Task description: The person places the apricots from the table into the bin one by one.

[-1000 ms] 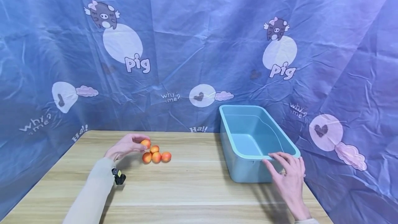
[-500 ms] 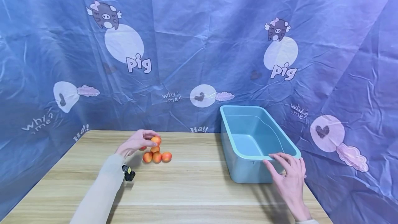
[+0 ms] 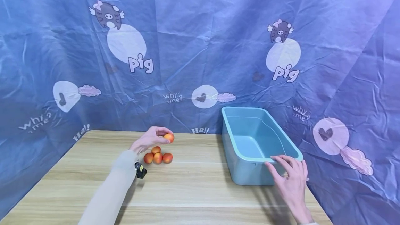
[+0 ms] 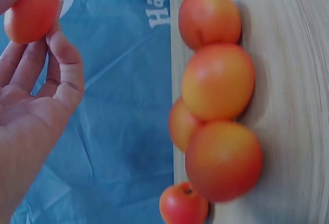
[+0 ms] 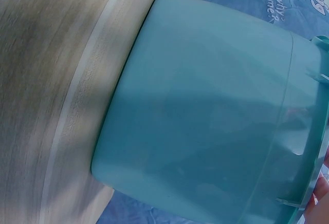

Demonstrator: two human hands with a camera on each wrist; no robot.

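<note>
Pinched between the thumb and fingers of my left hand (image 3: 153,139), a round orange-red fruit (image 3: 169,138) is held above the back of the table. In the left wrist view this fruit (image 4: 34,11) sits at the fingertips. Several more such fruits (image 3: 157,158) lie grouped on the wood just nearer than the hand. One apart from the group (image 4: 183,203) shows in the left wrist view only, hidden in the head view. At the right, my right hand (image 3: 290,178) grips the near rim of a blue plastic bin (image 3: 250,171), thumb outside.
The light wooden table (image 3: 187,190) ends at a blue patterned cloth (image 3: 187,61) hanging behind and to the right. The bin's tall walls stand between the right hand and the back cloth. A small black camera (image 3: 140,170) is strapped at the left wrist.
My left hand has carried the pinched fruit rightward and slightly back, from the left of the group to beyond it. The right hand stays on the bin rim.
</note>
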